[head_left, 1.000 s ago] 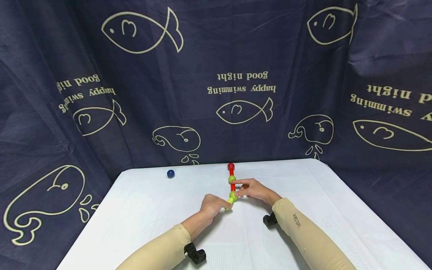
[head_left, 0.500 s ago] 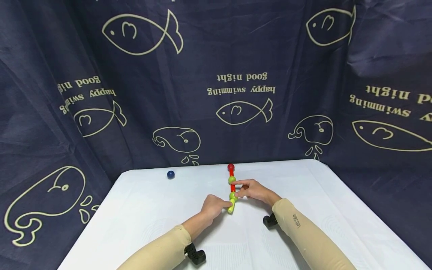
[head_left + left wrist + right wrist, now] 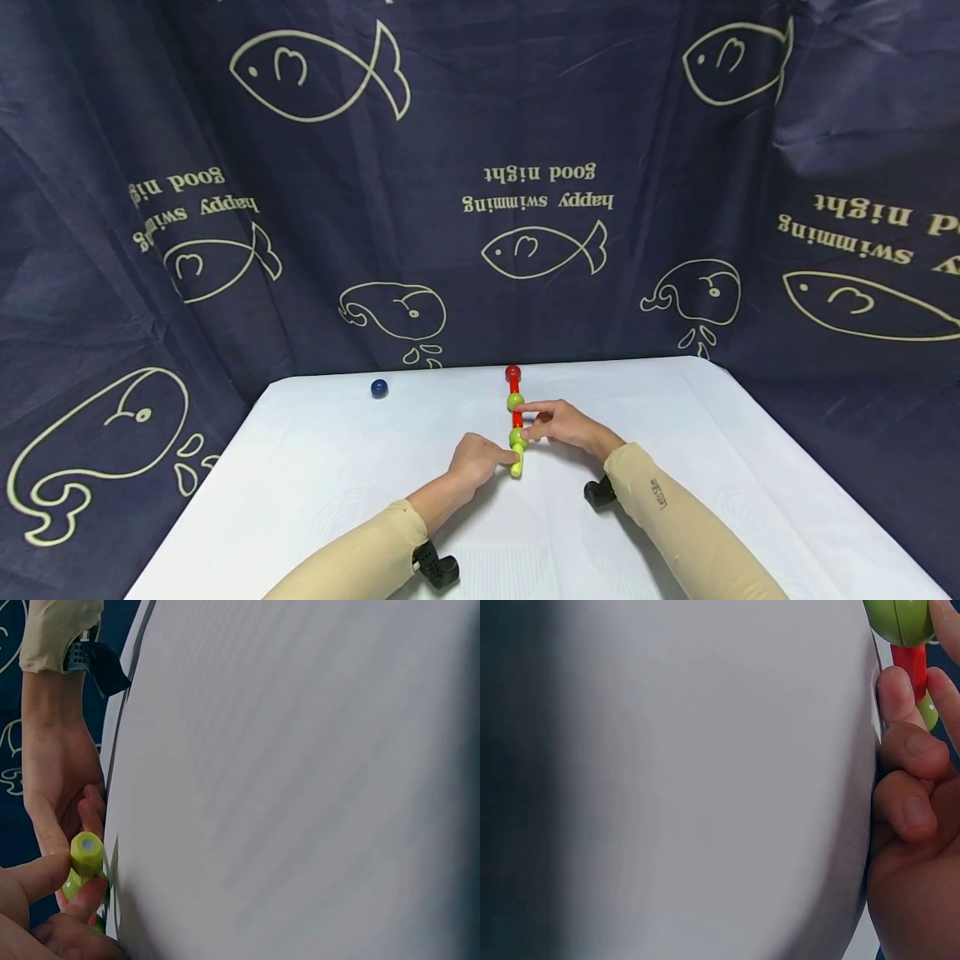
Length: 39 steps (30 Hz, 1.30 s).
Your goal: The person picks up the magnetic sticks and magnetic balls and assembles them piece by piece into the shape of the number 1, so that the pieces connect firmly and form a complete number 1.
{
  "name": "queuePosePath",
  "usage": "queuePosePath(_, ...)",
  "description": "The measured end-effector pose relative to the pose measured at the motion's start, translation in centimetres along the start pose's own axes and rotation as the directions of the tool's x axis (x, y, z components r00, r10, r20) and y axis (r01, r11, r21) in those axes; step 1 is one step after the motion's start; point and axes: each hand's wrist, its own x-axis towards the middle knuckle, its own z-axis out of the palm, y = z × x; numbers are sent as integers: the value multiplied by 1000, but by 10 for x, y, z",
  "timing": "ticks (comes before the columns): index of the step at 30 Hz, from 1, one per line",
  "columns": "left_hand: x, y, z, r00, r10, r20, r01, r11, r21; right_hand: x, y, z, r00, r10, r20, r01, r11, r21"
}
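Observation:
A straight chain of building balls and rods lies on the white table. It runs from a red ball (image 3: 513,372) through a red rod (image 3: 513,386) to a green ball (image 3: 515,402), then another red rod (image 3: 517,419) to a nearer green ball (image 3: 518,437). My left hand (image 3: 474,461) pinches a yellow-green rod (image 3: 517,463) between thumb and index finger, at the near ball. The rod's free end, grey in the middle, shows in the left wrist view. My right hand (image 3: 566,422) holds the chain, thumb at the near ball, index finger at the farther one.
A dark blue ball (image 3: 379,388) sits alone at the table's back left. A navy curtain (image 3: 420,183) with fish and whale drawings hangs right behind the table's (image 3: 637,379) back edge. Black wrist cameras (image 3: 437,567) are strapped under both sleeves.
The yellow-green rod has swung from a slant into line with the chain, its free end now pointing toward me. My left hand shifts slightly with it; my right hand stays put.

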Motion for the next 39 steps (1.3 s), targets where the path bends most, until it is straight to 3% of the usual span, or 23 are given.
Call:
queuePosePath(10,-1,4,4,1000,8,0,-8,1000,-5,0,0,0,1000,-6,2,6,1000,12)
queuePosePath(15,1,5,7,1000,-25,-7,25,999,32,0,0,0,1000,-18,1,18,1000,14)
queuePosePath(23,4,6,11,1000,-25,-7,26,995,95,-2,-1,0,999,-51,5,51,999,17)
queuePosePath(39,1,7,7,999,-39,11,39,998,51,1,1,0,1000,-16,5,16,1000,14)
